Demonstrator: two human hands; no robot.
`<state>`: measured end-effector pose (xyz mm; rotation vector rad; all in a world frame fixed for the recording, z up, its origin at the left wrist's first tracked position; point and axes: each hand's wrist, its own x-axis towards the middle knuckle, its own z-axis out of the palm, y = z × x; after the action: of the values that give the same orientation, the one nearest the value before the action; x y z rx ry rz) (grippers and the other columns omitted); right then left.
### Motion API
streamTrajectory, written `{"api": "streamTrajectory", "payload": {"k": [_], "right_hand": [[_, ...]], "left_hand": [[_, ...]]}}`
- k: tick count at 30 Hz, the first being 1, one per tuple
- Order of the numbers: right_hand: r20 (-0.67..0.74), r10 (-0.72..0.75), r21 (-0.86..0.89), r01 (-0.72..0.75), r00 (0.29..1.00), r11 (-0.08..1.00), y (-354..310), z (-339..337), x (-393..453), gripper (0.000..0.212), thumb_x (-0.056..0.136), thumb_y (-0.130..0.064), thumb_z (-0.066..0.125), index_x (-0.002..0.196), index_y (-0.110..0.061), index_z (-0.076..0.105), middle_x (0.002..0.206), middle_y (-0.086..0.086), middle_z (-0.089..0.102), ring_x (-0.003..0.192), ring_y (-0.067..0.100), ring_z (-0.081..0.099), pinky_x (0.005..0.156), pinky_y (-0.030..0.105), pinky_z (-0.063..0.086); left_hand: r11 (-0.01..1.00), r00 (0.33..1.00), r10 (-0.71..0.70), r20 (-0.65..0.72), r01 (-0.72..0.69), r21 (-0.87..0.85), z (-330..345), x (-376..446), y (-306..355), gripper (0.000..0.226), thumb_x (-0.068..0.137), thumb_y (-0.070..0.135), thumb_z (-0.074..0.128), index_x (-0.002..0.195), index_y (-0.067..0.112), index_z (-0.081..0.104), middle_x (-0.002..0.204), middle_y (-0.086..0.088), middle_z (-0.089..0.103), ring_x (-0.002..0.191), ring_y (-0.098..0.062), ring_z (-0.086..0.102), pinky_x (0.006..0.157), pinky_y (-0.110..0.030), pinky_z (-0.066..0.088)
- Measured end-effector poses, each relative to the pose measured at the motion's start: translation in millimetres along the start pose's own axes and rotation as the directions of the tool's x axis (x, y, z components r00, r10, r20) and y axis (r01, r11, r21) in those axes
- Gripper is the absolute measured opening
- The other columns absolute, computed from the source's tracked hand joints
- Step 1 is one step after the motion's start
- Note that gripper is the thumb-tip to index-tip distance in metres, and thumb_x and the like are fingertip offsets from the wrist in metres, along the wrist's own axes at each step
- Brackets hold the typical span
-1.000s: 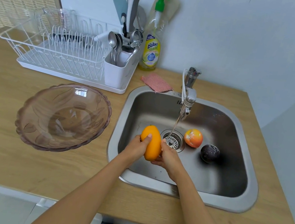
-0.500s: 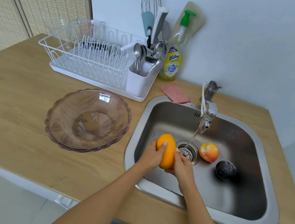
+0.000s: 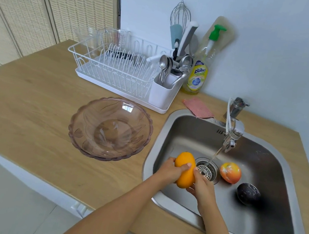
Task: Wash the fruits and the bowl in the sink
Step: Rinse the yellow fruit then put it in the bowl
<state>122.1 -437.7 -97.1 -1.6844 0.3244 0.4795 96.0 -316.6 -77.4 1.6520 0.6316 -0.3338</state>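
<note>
You've got the orange fruit point(image 3: 185, 169) held betw both hands over the near left part of the sink point(image 3: 173, 206). Your left hand point(image 3: 171, 170) wraps it from the left side, thumb across the front. Your right hand point(image 3: 202, 187) cups it from the right and underneath, fingers curled round it. Its long axis runs near-to-far, top end tilted away from you and a bit left.

The key relation: the water stream point(image 3: 212, 158) from the tap point(image 3: 232, 134) lands on the drain point(image 3: 207, 169), just right of the fruit and beyond your right hand. The stream looks to miss the fruit, so to rinse it you'd likely shift it right and slightly far. Right hand is the nearer one to the stream.

Other fruits sit on the sink floor to the right: a red-orange fruit point(image 3: 230, 172) just right of the drain, and a dark fruit point(image 3: 248, 194) nearer you and further right, the two close but apart. Both lie on your right hand's side.

The bowl point(image 3: 110, 128) stands on the counter point(image 3: 27, 107) left of the sink, upright, not yet in it. Your left hand is nearer to that.
</note>
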Motion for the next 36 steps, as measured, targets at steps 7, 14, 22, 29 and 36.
{"api": "streamTrajectory", "payload": {"k": [7,14,22,29,36], "right_hand": [[0.047,0.049,0.092,-0.054,0.998,0.994,3,-4,-1,0.046,0.096,-0.032,0.057,0.131,-0.003,0.054,0.118,0.022,0.062,0.105,0.037,0.063,0.073,0.036,0.055],[0.060,-0.059,0.043,0.056,0.996,0.997,-3,1,-11,0.035,0.096,-0.032,0.056,0.121,-0.007,0.061,0.119,0.021,0.064,0.103,0.032,0.065,0.067,0.029,0.054],[0.113,-0.350,-0.003,0.352,0.930,0.936,-87,51,-40,0.038,0.096,-0.037,0.055,0.126,-0.014,0.058,0.110,0.008,0.064,0.094,0.018,0.065,0.069,0.030,0.058],[0.306,-0.346,-0.202,0.415,0.887,0.887,-138,133,-40,0.039,0.093,-0.040,0.059,0.116,-0.011,0.068,0.104,0.008,0.070,0.079,0.021,0.071,0.073,0.037,0.061],[0.401,-0.300,-0.520,0.485,0.865,0.703,-128,182,-27,0.044,0.094,-0.037,0.056,0.092,0.004,0.073,0.091,0.022,0.072,0.083,0.035,0.069,0.081,0.048,0.057]], "left_hand": [[1.000,1.000,-0.001,0.011,0.000,0.010,-2,-4,0,0.069,0.092,0.050,0.051,0.146,0.017,0.025,0.148,-0.010,0.038,0.129,-0.033,0.046,0.101,-0.042,0.044],[0.999,0.999,0.046,-0.018,-0.046,0.001,-9,-12,1,0.070,0.091,0.052,0.051,0.147,0.017,0.027,0.146,-0.010,0.041,0.127,-0.031,0.048,0.103,-0.042,0.044],[0.947,0.931,0.309,-0.192,-0.321,-0.032,-83,-38,51,0.071,0.086,0.055,0.058,0.143,0.019,0.035,0.139,-0.006,0.048,0.122,-0.027,0.052,0.102,-0.045,0.046],[0.944,0.935,0.207,-0.287,-0.268,-0.192,-179,-37,55,0.055,0.086,0.043,0.065,0.127,0.008,0.053,0.122,-0.011,0.062,0.103,-0.026,0.065,0.082,-0.042,0.058],[0.961,0.962,0.069,-0.264,-0.136,-0.242,-210,-15,8,0.056,0.088,0.039,0.064,0.129,0.002,0.053,0.123,-0.014,0.062,0.108,-0.027,0.063,0.082,-0.036,0.057]]}}
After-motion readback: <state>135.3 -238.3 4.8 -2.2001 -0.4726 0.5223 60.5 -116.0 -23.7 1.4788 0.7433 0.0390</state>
